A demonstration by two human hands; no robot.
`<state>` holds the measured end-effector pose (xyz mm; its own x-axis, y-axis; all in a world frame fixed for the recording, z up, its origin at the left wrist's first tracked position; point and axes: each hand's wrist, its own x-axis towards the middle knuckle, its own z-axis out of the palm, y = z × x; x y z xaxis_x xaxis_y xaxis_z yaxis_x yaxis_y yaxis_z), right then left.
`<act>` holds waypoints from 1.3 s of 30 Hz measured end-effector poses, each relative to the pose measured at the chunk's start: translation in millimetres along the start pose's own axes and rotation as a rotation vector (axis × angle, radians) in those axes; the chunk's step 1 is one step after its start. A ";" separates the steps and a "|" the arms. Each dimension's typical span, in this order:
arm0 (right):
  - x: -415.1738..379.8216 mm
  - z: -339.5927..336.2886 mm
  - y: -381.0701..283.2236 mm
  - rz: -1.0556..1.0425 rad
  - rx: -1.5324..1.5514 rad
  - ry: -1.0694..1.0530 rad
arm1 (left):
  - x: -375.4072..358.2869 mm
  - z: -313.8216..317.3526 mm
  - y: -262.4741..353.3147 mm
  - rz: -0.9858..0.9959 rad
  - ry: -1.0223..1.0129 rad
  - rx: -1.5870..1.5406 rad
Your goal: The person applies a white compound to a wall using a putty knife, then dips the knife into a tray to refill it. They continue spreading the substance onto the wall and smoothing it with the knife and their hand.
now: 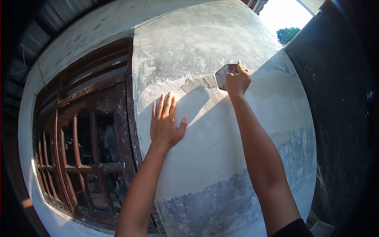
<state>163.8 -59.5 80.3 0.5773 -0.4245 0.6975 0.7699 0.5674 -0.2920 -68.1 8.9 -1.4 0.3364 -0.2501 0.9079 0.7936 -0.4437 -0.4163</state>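
My right hand grips a putty knife, a wide flat blade with a reddish-brown part near my fingers. Its blade lies against the plastered wall, at the right end of a ridge of fresh, rough putty. My index finger points upward along the tool. Lower and to the left, my left hand is spread with its palm toward the pale, smoothed band of the wall, apparently resting on it. Nothing is in that hand. Shadows of my arm and hand fall across the putty.
A dark brown wooden window with glass panes and a frame spattered pale stands at the left. On the right rises a dark panel. Bare grey wall shows below the pale band. A green tree appears far off at upper right.
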 end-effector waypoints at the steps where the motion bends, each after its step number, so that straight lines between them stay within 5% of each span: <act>1: -5.6 -1.0 -4.2 -0.032 0.077 -0.015 | -0.3 0.2 0.2 -0.005 0.000 -0.010; 4: -30.0 12.3 -5.2 -0.186 0.113 -0.277 | 1.3 -5.7 1.5 -0.006 -0.050 0.008; 8: -11.9 1.2 1.0 0.082 0.001 0.001 | 0.1 -0.6 0.1 0.001 0.004 -0.001; 13: -34.3 4.6 -7.3 -0.090 0.070 -0.226 | 0.3 -4.9 1.5 -0.004 -0.024 -0.009; 17: -25.2 -4.8 -1.2 0.063 -0.019 -0.027 | -0.4 -1.7 0.5 0.007 0.013 -0.003; 20: -37.0 -13.6 -9.4 -0.182 0.082 0.162 | -0.7 -0.6 -0.3 0.010 0.042 -0.025; 25: -65.6 -23.8 -21.4 -0.501 -0.025 0.106 | -1.3 -0.9 -0.5 0.015 0.059 -0.023; 32: -110.7 -9.9 1.0 -0.696 -0.353 -0.396 | -1.9 -1.3 -1.7 0.016 0.069 -0.075; 39: -135.5 -37.4 -12.8 -0.815 -0.160 -0.456 | -3.4 1.3 -2.8 0.020 0.091 -0.087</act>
<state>85.9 -35.7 -34.9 -0.2904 -0.3116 0.9047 0.9368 0.1002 0.3352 -70.8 12.1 -3.2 0.3014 -0.3354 0.8926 0.7386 -0.5099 -0.4410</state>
